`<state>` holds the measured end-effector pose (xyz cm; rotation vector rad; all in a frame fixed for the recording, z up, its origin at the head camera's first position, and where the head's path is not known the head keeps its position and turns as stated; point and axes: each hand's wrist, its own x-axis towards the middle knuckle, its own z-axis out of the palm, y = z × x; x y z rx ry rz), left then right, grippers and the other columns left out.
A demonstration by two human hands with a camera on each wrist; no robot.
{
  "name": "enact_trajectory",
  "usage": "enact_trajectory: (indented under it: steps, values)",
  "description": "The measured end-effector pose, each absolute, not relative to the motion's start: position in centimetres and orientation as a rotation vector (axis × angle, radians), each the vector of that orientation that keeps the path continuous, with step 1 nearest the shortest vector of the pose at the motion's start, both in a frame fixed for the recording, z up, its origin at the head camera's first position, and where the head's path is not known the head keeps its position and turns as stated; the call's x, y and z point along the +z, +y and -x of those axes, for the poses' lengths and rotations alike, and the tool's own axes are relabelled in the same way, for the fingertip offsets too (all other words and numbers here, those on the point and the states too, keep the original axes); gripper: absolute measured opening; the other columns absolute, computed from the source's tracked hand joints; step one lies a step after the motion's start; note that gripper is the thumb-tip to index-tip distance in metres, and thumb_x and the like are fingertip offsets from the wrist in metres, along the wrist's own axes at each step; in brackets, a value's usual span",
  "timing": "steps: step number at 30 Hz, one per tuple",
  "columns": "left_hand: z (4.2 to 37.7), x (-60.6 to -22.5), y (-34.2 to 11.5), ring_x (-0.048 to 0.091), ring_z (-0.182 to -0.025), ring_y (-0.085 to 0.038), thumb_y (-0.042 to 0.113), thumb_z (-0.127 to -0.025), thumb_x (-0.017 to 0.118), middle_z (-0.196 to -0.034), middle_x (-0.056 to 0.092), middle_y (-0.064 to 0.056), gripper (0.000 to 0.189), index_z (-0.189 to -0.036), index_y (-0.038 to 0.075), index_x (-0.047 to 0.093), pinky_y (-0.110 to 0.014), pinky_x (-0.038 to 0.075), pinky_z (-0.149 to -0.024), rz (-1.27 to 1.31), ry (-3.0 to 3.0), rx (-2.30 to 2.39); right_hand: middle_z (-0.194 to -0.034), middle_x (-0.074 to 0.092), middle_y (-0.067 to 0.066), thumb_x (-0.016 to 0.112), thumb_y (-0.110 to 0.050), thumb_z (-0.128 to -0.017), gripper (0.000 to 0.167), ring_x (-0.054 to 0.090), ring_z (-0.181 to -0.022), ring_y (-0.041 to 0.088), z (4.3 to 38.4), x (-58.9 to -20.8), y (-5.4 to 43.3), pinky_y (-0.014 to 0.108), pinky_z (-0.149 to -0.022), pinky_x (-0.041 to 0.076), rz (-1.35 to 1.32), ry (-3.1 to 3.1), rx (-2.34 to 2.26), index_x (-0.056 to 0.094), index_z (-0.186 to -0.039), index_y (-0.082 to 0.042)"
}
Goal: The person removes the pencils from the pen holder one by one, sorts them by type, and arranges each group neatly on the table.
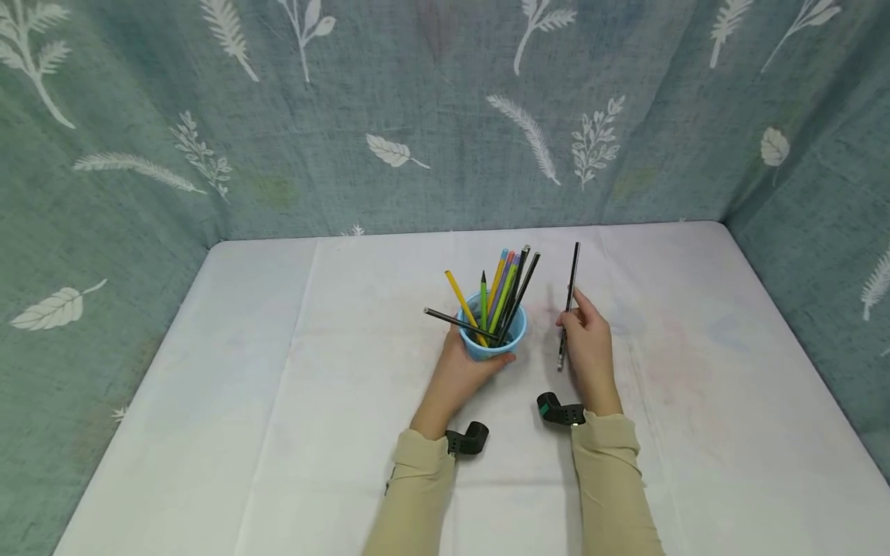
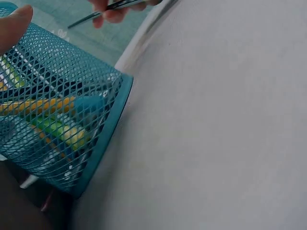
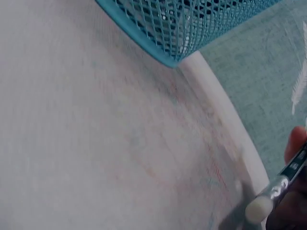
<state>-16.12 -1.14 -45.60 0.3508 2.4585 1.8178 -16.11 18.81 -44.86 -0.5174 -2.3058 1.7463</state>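
My left hand (image 1: 460,374) grips a light blue mesh pencil cup (image 1: 481,353) from its near left side, thumb along the front. Several pencils stand in it, among them a yellow pencil (image 1: 456,289) and a black pencil (image 1: 445,315) leaning far left over the rim. Right of the cup, my right hand (image 1: 591,351) pinches another black pencil (image 1: 574,266) near its middle, held nearly upright in the head view. The right wrist view shows this pencil's white eraser (image 3: 259,209) and silver band. Through the mesh (image 2: 62,62), yellow and green pencils show in the left wrist view.
A white cloth (image 1: 334,417) covers the table. Behind it and at both sides hangs a grey-green curtain (image 1: 445,193) with white leaf prints. Black wrist cameras (image 1: 469,439) are strapped to both wrists, below beige sleeves (image 1: 612,479).
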Motion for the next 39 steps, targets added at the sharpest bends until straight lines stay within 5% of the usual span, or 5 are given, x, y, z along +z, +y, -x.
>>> enact_trajectory:
  steps: [7, 14, 20, 31, 39]
  values:
    - [16.0, -45.0, -1.4, 0.044, -0.113, -0.010, 0.036, -0.064, 0.079, -0.123, 0.046, 0.004, 0.087, -0.134, 0.019, 0.030, -0.035, 0.033, -0.095, -0.371, 2.498, 1.724, -0.100, 0.056, 0.004, 0.045, -0.018, -0.085, 0.050, 0.047, -0.072, 0.021, 16.1, -45.2, 19.4, 0.031, -0.062, 0.039, 0.580, -2.526, 1.537, 0.041, -0.135, -0.020]
    - [15.8, -44.7, -1.6, 0.040, -0.116, -0.012, 0.054, -0.063, 0.072, -0.124, 0.041, 0.000, 0.095, -0.137, 0.017, 0.025, -0.035, 0.032, -0.097, -0.333, 2.650, 1.573, -0.104, 0.059, 0.004, 0.052, -0.021, -0.089, 0.040, 0.055, -0.084, 0.021, 16.3, -45.5, 19.6, 0.036, -0.072, 0.041, 0.435, -2.649, 1.291, 0.050, -0.128, -0.015]
    - [15.7, -44.5, -1.6, 0.038, -0.119, -0.013, 0.054, -0.064, 0.071, -0.129, 0.040, -0.001, 0.095, -0.137, 0.017, 0.024, -0.036, 0.031, -0.098, -0.328, 2.670, 1.566, -0.105, 0.058, 0.007, 0.048, -0.013, -0.085, 0.042, 0.054, -0.090, 0.025, 16.4, -45.5, 19.5, 0.040, -0.077, 0.040, 0.434, -2.653, 1.229, 0.050, -0.127, -0.012]
    - [15.6, -44.8, -1.8, 0.038, -0.118, -0.012, 0.056, -0.064, 0.071, -0.128, 0.040, -0.001, 0.095, -0.137, 0.015, 0.025, -0.034, 0.031, -0.098, -0.315, 2.685, 1.544, -0.106, 0.055, 0.010, 0.046, -0.007, -0.081, 0.049, 0.049, -0.075, 0.024, 16.4, -45.5, 19.1, 0.035, -0.066, 0.037, 0.470, -2.673, 1.194, 0.047, -0.130, -0.012]
    - [15.8, -45.0, -1.7, 0.039, -0.116, -0.013, 0.055, -0.064, 0.071, -0.125, 0.040, 0.001, 0.094, -0.137, 0.016, 0.027, -0.035, 0.033, -0.097, -0.336, 2.688, 1.555, -0.111, 0.054, 0.009, 0.049, -0.006, -0.082, 0.043, 0.050, -0.082, 0.024, 16.5, -45.6, 19.1, 0.039, -0.072, 0.038, 0.493, -2.656, 1.136, 0.054, -0.124, -0.014]
